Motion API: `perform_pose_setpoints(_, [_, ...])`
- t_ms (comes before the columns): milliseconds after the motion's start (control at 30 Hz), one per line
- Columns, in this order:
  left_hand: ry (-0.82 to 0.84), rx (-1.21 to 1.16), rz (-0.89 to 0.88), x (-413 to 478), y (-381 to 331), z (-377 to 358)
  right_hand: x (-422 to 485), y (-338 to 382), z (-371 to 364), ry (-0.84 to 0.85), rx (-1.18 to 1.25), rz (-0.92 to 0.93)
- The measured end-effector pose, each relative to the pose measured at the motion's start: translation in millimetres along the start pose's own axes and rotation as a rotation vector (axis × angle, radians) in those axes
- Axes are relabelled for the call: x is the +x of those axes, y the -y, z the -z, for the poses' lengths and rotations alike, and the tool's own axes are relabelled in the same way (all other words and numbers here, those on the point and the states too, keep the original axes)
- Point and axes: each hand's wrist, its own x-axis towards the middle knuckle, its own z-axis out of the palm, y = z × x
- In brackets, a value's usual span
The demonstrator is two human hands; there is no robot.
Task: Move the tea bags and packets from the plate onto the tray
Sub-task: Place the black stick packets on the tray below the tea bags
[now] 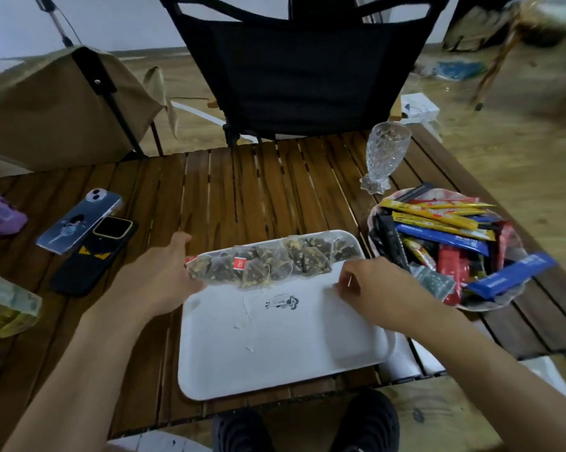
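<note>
**Mesh pyramid tea bags (275,262) lined up on white rectangular plastic tray (275,347)**

Tea bags lay in a row along tray's far edge. L hand (164,275) pressed w/ straightish fingers against row's left end, at tray's far-left corner. R hand (373,288) sat over tray's right side, fingers curled by row's right end; couldn't tell if it pinched anything. Colourful stick packets (445,236) were heaped in pink scalloped plate (477,308), just right of tray.
</note>
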Motion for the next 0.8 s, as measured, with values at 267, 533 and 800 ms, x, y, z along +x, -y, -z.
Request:
perform_pose_setpoints(267, [-0.168, 0.019, -0.203, -11, -34, -4, 12, -57, 32, -0.321, -0.036, -0.267])
perform_pose_setpoints(533, [-0.147, 0.010, -0.118, -1, -25, -2, 17, -56, 35, -0.214, -0.089, -0.276])
perform_pose_setpoints(800, [-0.143, -0.053, -0.122, 2, -19, -4, -1, -25, 42, -0.465, 0.144, -0.062])
